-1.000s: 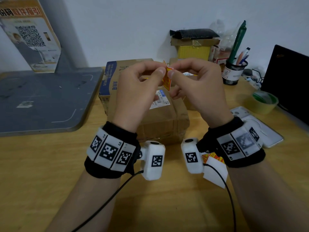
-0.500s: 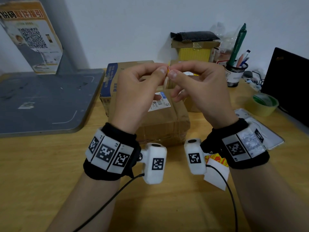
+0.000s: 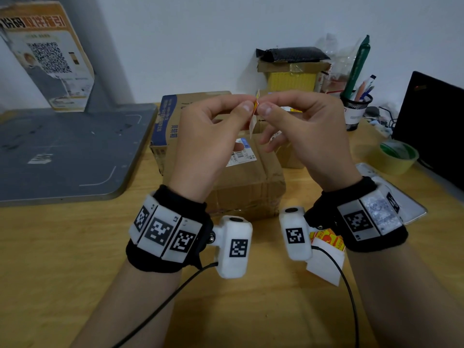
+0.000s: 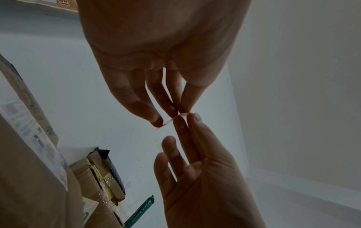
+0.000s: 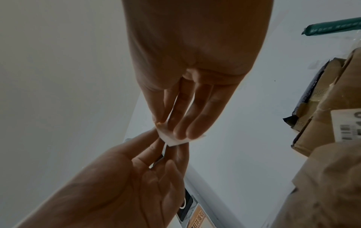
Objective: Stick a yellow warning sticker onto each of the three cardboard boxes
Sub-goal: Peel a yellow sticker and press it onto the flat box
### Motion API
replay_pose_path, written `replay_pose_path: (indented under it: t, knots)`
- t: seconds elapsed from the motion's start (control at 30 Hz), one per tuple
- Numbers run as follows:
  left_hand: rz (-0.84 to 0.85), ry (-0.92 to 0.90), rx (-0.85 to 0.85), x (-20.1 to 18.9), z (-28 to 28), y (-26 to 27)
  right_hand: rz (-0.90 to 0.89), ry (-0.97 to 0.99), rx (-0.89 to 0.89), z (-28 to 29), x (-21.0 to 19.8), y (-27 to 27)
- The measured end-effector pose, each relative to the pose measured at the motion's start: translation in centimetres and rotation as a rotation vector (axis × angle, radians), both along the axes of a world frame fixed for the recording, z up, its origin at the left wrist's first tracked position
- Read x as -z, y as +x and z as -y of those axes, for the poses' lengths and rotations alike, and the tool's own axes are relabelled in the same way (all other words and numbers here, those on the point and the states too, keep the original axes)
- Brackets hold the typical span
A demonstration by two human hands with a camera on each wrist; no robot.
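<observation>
You are pinching a small yellow paper sticker [image 3: 254, 114] between both hands [image 3: 256, 109], peeling its backing; next, press it onto the brown cardboard box [image 3: 247, 182] beneath them.

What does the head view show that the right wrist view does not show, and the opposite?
Only the head view shows the wooden table, the more stickers lying under the right wrist, the tape roll and the pen cup. Only the right wrist view shows the palms from below and the white backing spread wide under the right fingers. Both show the left hand and the right hand pinching the same sticker, and the cardboard box.
</observation>
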State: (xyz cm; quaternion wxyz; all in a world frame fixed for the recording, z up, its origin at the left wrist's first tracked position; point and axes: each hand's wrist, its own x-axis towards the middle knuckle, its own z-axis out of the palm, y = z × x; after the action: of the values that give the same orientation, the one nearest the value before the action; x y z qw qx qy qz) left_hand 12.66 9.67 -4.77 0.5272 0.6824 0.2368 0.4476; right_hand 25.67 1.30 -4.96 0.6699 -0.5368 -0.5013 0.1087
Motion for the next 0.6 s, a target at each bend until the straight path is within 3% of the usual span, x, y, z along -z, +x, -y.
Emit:
replay_pose_path:
  t: [0.6]
  knots:
    - [-0.019,0.011,-0.003,-0.17,0.29,-0.1,-0.065,-0.012,-0.049,-0.15,0.07,0.28]
